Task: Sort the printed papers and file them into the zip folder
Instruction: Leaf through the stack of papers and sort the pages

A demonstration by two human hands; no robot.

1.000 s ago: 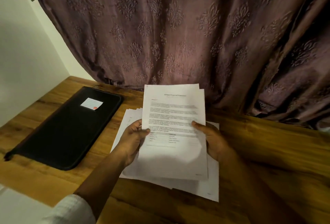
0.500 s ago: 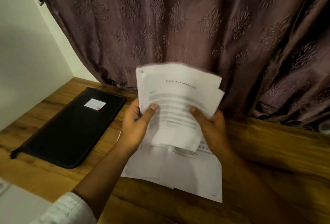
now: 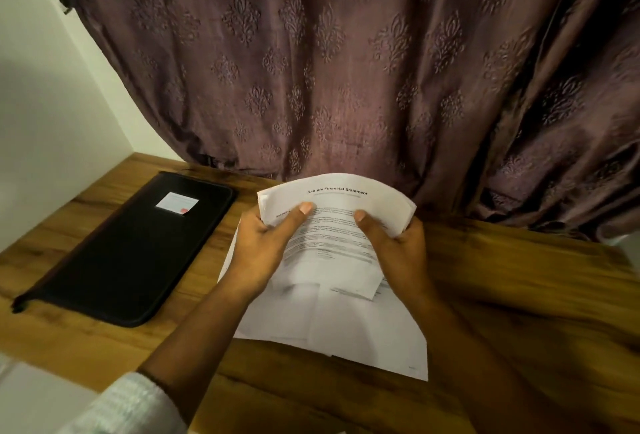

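Both hands up, side by side.
The left hand (image 3: 265, 253) and right hand (image 3: 398, 253) each pinch an edge of the printed papers (image 3: 346, 196), thumbs laid across the front; the left forearm shows a white sleeve cuff (image 3: 128, 406).

Left grip (image 3: 263, 250) and right grip (image 3: 398, 246) hold bowed printed papers (image 3: 346, 198) over loose sheets (image 3: 346, 323) on counter (image 3: 519, 278); zip folder (image 3: 131, 253) flat at left.

Dim, warm indoor light. The wall (image 3: 41, 87) at nine o'clock is brightest; the curtain (image 3: 588, 191) sinks into shadow toward three o'clock. The papers (image 3: 332, 226) catch light (heading legible, smaller print blurred). Wide-angle distortion bows the edges; the sleeve (image 3: 131, 406) at seven o'clock is soft.
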